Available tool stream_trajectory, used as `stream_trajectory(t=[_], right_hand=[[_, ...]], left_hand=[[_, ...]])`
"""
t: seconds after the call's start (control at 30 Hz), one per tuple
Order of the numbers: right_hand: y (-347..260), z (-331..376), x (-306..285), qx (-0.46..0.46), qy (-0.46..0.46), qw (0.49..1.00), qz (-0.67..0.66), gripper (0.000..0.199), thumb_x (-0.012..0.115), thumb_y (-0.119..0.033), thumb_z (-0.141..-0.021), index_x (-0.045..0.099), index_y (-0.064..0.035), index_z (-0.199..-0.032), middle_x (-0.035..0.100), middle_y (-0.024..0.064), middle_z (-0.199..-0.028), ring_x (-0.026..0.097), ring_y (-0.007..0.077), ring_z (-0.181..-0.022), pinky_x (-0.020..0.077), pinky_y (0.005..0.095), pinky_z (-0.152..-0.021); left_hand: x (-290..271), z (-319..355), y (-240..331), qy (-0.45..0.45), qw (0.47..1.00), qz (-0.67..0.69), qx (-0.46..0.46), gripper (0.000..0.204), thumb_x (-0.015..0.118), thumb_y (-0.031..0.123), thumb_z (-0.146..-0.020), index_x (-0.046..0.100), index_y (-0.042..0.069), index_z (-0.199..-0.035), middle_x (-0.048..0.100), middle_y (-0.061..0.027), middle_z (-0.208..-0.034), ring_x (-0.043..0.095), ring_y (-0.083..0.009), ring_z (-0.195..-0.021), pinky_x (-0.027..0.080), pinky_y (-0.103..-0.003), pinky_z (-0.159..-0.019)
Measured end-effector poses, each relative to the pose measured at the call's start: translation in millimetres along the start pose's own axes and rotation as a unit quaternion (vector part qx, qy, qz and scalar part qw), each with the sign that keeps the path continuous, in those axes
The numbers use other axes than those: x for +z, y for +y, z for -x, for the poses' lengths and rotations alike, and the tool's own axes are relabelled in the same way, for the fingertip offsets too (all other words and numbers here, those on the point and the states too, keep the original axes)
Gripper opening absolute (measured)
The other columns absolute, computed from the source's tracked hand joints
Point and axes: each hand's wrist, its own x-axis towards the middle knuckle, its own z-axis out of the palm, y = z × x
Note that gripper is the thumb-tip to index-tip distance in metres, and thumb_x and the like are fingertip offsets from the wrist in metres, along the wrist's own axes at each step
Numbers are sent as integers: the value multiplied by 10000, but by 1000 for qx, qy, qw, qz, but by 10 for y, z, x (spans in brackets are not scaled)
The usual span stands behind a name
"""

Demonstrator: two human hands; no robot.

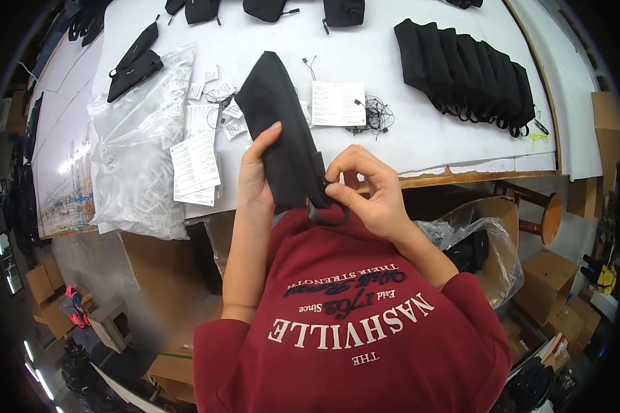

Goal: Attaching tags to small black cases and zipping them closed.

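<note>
A slim black fabric pouch [277, 113] is held up aslant over the table's front edge, its wide end pointing away from me. My left hand [256, 172] is closed around its left side, thumb on top. At the near right corner, my right hand [370, 187] pinches the pouch's edge between thumb and forefinger; any small part between the fingertips is too small to make out. A black strap loop [327, 215] hangs from the near end. Just beyond the pouch lie a white printed card [337, 103] and a tangle of thin black cords [374, 115].
Several black pouches [465, 72] overlap in a row at the right. A clear plastic bag [141, 151] of white labels covers the left side, with printed sheets [195, 165] beside it. Two black pouches [134, 72] lie behind the bag. A wooden stool [551, 218] stands below right.
</note>
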Motion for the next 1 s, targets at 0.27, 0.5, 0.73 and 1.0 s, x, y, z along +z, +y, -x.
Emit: stream_trajectory(t=[0.27,0.5,0.73,1.0], right_hand=[[86,25,-74,-190,169,937,241,399,767,-98,-721,604,-87,-1085,565,77,-1116,527,154,-721,442,268,-611],[169,-113,4,-166,131,935,286,389,751,-63,-724,634,-76,-1095,571,91,-1223,605,240,-1006,499,279,-830],[266,-141,-364,32,84,996,-28,211,685,2,-808,631,-19,-1011,607,59,-1096,586,140,-1013,493,270,-855],[296,-192,-555,85,122,989,22,165,737,-92,-796,667,-35,-935,627,3,-760,565,44,-628,460,184,-558]], left_hand=[[214,85,-75,128,977,-13,172,280,583,217,-915,591,31,-1123,655,-110,-1068,634,-248,-985,515,-411,-874],[206,182,-380,54,989,-71,117,344,558,220,-945,499,78,-1253,562,-82,-1239,552,-210,-1105,437,-377,-955],[174,254,-176,65,823,-433,362,467,693,86,-851,472,52,-1261,488,-40,-1261,513,-104,-1000,436,-249,-837],[68,151,-250,130,804,-456,358,127,702,63,-845,642,22,-949,583,12,-792,513,-48,-649,408,-207,-504]])
